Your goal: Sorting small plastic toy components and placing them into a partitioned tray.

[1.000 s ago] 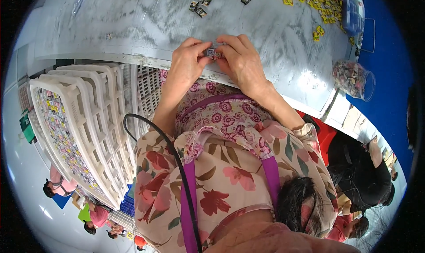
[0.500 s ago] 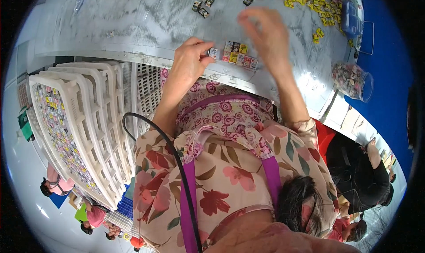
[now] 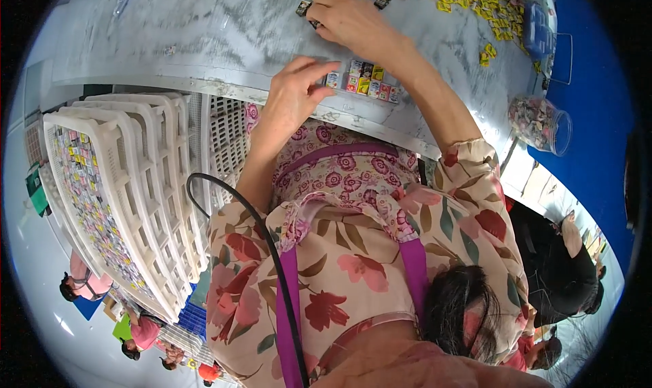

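My left hand (image 3: 292, 90) rests at the near edge of the table, thumb and forefinger apart on either side of a small whitish wrapped piece (image 3: 332, 80). Just right of it stands a tight block of small wrapped pieces (image 3: 364, 80) in white, red, black and yellow, laid in rows. Farther out, my right hand (image 3: 350, 23) reaches across to the left, its bent fingers closed on a small black packet (image 3: 314, 23). Another black packet (image 3: 303, 8) lies beside its fingertips, and the palm covers part of the table there.
Yellow packets (image 3: 482, 8) are heaped at the far right, with loose black packets (image 3: 382, 2) nearby. A clear jar (image 3: 540, 125) lies at the right edge beside a blue box (image 3: 538, 31). White crates (image 3: 129, 191) stand at left. A person in black (image 3: 557, 266) is at right.
My right hand has swept left and outward from above the right of the block to the black packets. My left hand has stayed near the whitish piece, its fingers spreading slightly.
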A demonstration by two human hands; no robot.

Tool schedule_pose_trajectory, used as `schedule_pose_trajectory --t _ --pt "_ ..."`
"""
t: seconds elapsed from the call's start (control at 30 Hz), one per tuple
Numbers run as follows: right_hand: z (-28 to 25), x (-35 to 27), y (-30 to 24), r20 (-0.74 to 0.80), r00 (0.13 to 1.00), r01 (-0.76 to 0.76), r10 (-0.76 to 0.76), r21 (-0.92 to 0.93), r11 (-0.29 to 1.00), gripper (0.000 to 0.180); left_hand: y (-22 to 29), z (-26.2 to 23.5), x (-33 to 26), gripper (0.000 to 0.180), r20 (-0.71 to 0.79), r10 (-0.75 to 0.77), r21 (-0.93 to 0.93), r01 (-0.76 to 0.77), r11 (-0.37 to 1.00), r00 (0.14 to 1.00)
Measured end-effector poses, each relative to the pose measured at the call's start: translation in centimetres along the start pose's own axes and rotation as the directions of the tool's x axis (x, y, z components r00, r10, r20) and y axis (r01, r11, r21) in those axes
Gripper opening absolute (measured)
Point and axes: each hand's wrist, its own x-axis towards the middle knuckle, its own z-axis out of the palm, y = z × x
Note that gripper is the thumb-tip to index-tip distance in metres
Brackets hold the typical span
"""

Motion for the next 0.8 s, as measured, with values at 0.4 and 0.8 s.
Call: schedule_pose_trajectory --t 0.4,0.8 --pt "-4.7 -9.2 -6.8 -0.007 0.961 -0.244 0.276 0.44 0.864 0.034 -1.4 0.9 -1.1 0.027 -0.093 0.107 0.143 -0.093 0.985 0.99" --pt "-2.6 -10.5 -7.9 -0.223 0.944 -0.193 0.242 0.219 0.956 0.032 -1.8 1.0 -0.9 0.028 -0.117 0.139 0.177 -0.117 0.977 0.983"
